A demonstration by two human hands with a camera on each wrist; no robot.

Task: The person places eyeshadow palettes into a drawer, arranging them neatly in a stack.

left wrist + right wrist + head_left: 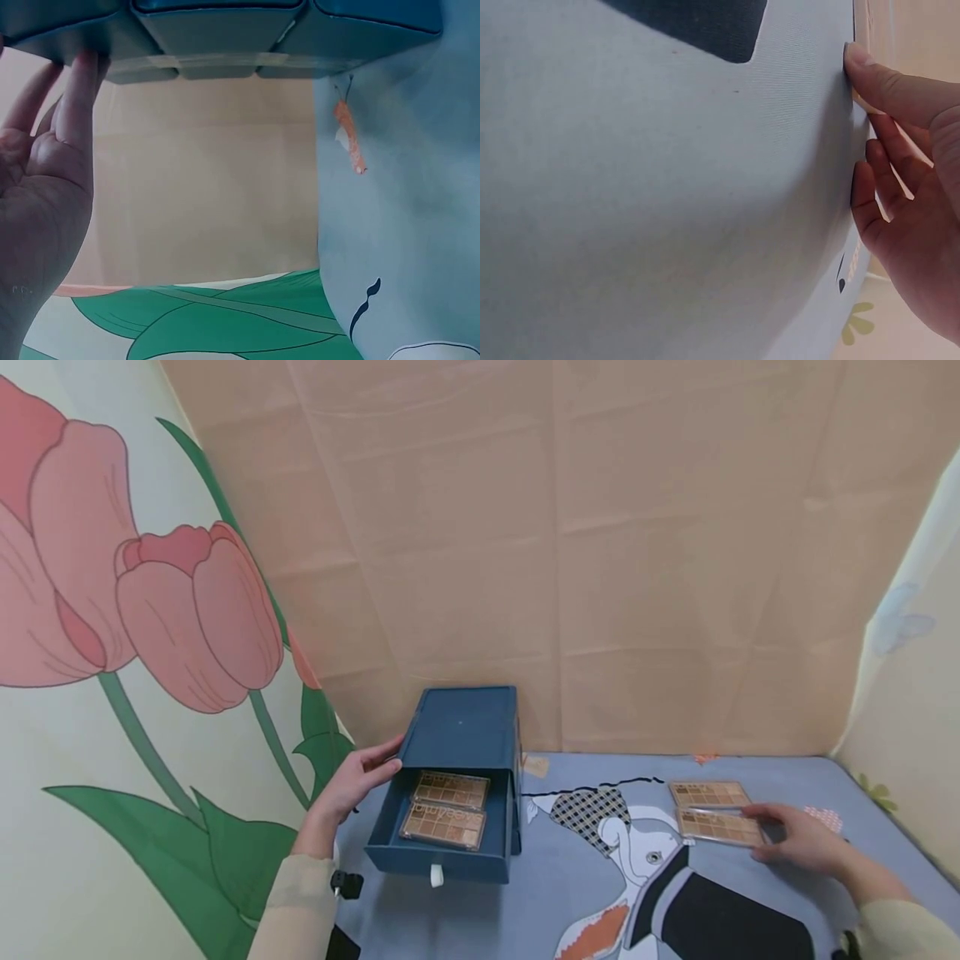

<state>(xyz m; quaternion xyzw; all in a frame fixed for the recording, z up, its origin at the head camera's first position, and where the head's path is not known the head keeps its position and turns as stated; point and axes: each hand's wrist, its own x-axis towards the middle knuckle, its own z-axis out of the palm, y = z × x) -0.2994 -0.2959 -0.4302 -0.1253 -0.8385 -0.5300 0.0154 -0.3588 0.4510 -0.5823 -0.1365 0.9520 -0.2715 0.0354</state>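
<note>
On the cloth stands a blue drawer box point(461, 727), its drawer point(480, 868) pulled out toward me. Two eyeshadow palettes with clear lids lie in the drawer, a far one point(452, 790) and a near one point(444, 825). My left hand point(358, 785) rests against the box's left side with fingers extended, also seen in the left wrist view. Two more palettes lie at the right, a far one point(708, 793) and a near one point(718, 827). My right hand point(806, 842) pinches the right end of the near palette between thumb and fingers.
A blue-grey printed cloth point(540, 893) covers the table. Behind it hangs a tan sheet point(600, 568). A wall with painted tulips point(202, 618) stands close on the left, and a pale wall point(915, 710) bounds the right.
</note>
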